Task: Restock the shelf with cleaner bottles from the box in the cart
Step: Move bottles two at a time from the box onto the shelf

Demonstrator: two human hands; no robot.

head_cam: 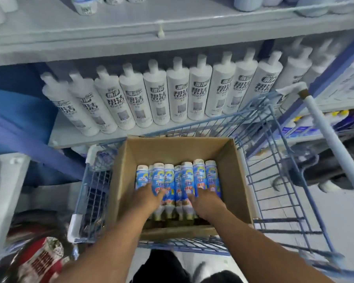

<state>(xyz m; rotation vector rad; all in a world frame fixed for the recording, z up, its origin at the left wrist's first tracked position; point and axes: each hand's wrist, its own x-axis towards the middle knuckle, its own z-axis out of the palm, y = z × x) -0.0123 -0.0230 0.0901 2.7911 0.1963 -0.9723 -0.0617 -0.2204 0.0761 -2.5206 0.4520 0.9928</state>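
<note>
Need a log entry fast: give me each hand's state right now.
Left hand: down in the box, fingers laid over the blue bottles; a closed grasp cannot be told.
Right hand: the same, over bottles on the right; cannot be told.

Left arm: bare, extended forward and down, entering from the lower left. Left hand (149, 198): palm down, fingers (158, 193) pointing forward, slightly curled and blurred; grip cannot be judged. Right arm: bare, extended forward from the lower right. Right hand (207, 202): palm down, fingers (192, 198) spread; grip unclear. Hands near each other, not touching.
</note>
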